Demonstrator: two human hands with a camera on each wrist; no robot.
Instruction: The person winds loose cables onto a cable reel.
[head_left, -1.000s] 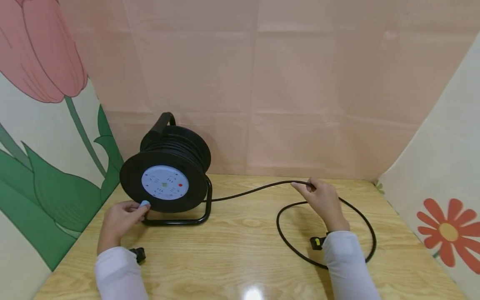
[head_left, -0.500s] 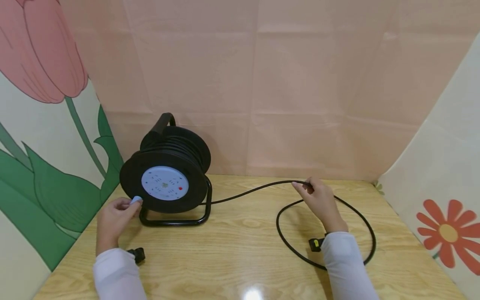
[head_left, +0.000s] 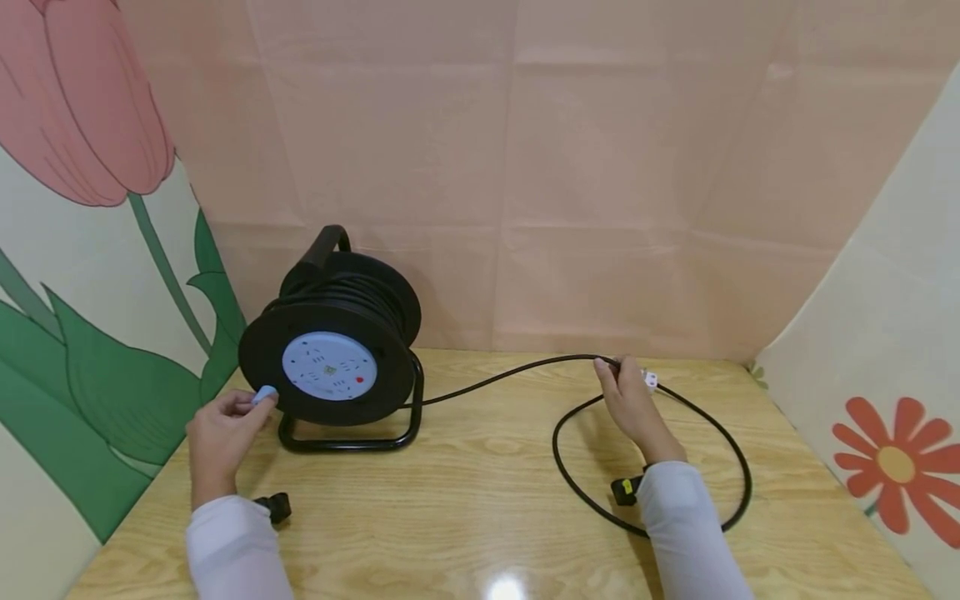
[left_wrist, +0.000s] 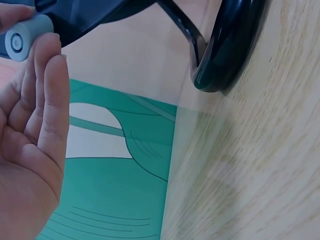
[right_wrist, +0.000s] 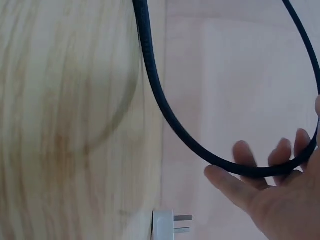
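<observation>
A black cable reel [head_left: 251,346] with a pale blue-white socket face stands on its tube frame at the left of the table. My left hand [head_left: 225,437] pinches the light blue knob [left_wrist: 31,36] at the lower left edge of the reel's front disc. Black cable [head_left: 510,373] runs from the reel across to my right hand [head_left: 633,412]. There the thumb and curled fingers grip it, raised over the table, as the right wrist view shows. Past the hand, the cable makes a wide loop. A white plug [right_wrist: 163,226] with metal pins shows beyond the right hand.
The wooden table [head_left: 480,483] meets a pink backdrop [head_left: 570,250] behind and flower-printed panels on both sides. The reel's carrying handle [head_left: 318,250] sticks up at the back. Black wrist cameras sit beside both cuffs.
The left hand and knob have moved left and up along the disc's edge. The right hand has shifted slightly, with the cable still in its fingers, and the white plug has come into sight behind it.
</observation>
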